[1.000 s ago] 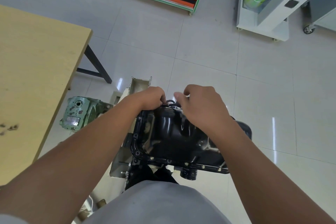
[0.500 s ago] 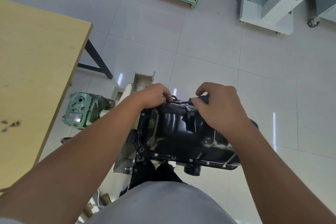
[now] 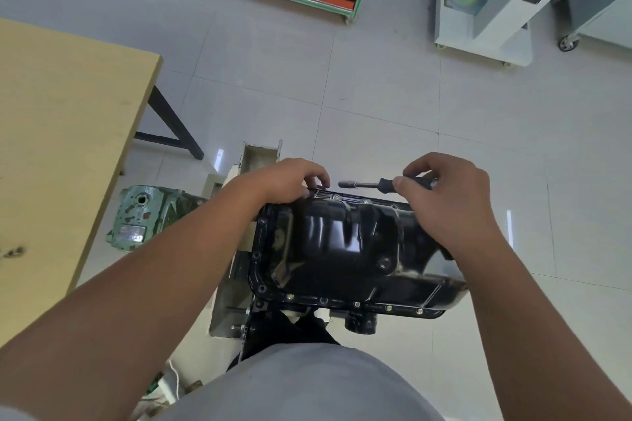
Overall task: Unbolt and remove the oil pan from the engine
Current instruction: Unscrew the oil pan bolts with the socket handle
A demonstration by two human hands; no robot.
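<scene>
Your right hand (image 3: 448,202) grips the nut driver (image 3: 379,184) off the bolt, left hand (image 3: 290,181) fingers curled at the far flange of the oil pan (image 3: 342,249), still seated on the engine; loosened bolt could drop, contents unclear.

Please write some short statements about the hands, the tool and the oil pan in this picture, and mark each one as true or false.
1. The right hand holds a nut driver by its black handle. True.
2. The nut driver's socket end points toward the left hand. True.
3. The oil pan lies on the wooden table. False: it sits on the engine, in front of the person, and the table is off to the left.
4. The left hand rests at the far edge of the oil pan. True.
5. All bolts are gone from the near flange of the pan. False: several bolts still show along that near edge.
6. The nut driver's socket is seated on a bolt. False: it is held level above the pan's far edge.
</scene>
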